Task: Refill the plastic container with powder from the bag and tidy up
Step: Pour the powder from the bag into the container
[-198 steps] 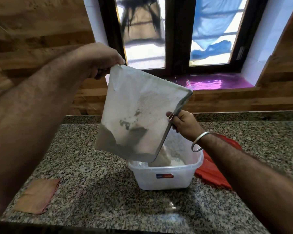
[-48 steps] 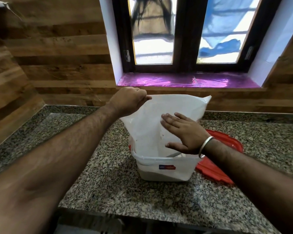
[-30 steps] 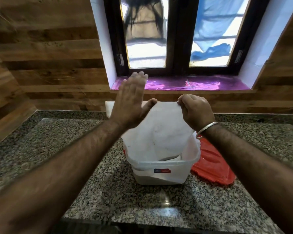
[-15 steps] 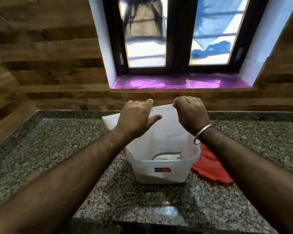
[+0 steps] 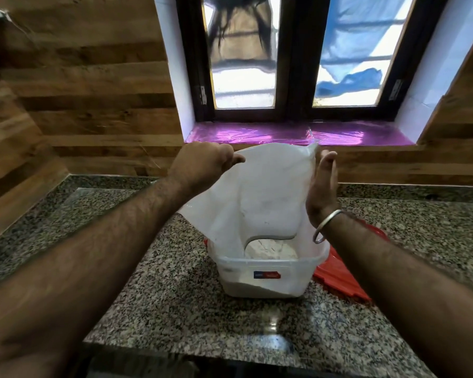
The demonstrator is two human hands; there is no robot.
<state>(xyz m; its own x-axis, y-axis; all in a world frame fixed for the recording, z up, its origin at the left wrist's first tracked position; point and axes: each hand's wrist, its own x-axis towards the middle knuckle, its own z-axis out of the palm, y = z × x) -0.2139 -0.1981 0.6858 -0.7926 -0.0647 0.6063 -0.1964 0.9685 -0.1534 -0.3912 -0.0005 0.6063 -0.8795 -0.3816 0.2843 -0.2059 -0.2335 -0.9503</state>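
A white plastic bag (image 5: 268, 197) hangs upside down, its open mouth inside the clear plastic container (image 5: 262, 279) on the granite counter. My left hand (image 5: 202, 166) pinches the bag's upper left corner. My right hand (image 5: 321, 186) is flat and open, fingers up, against the bag's right side. A mound of pale powder (image 5: 269, 249) shows in the container below the bag's mouth. The bag looks nearly empty.
A red lid (image 5: 342, 279) lies on the counter behind and to the right of the container, partly under my right forearm. A window with a purple-lined sill (image 5: 298, 135) is behind. Wood-panelled walls bound the back and left. The counter's front edge (image 5: 230, 356) is close.
My right hand has let go of the bag's top and now rests flat against its right side. My left hand has lifted the upper left corner higher.
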